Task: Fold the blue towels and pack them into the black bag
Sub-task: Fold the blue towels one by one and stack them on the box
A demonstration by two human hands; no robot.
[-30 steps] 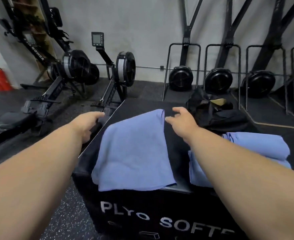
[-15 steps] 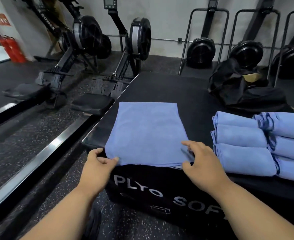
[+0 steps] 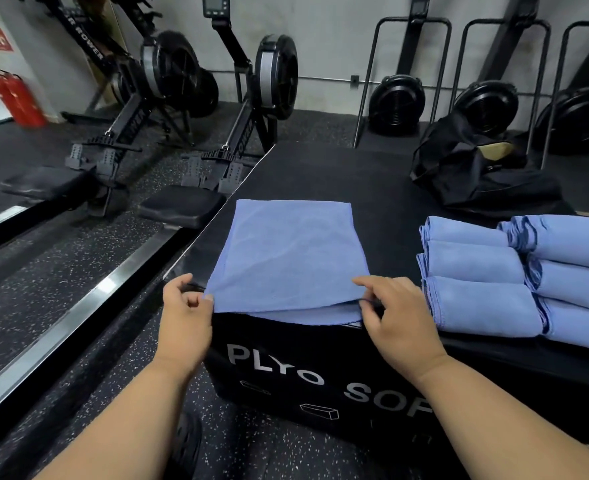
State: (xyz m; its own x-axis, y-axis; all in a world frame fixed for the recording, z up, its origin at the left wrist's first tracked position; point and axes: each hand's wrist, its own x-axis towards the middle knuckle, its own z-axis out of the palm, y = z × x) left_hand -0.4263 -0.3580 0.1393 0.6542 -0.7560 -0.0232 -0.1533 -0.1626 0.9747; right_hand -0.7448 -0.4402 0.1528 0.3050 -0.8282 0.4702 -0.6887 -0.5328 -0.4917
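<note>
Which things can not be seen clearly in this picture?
Head view:
- Black bag: inside hidden by its own dark folds.
- Folded towels: the right stack is cut by the frame edge, so no count.
- Plyo box: lettering partly covered by the right hand.

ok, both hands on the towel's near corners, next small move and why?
Probably lift the near edge and carry it to the far edge: left hand and right hand pinch the near corners of the flat blue towel, which is larger than the folded towels beside it.
</note>
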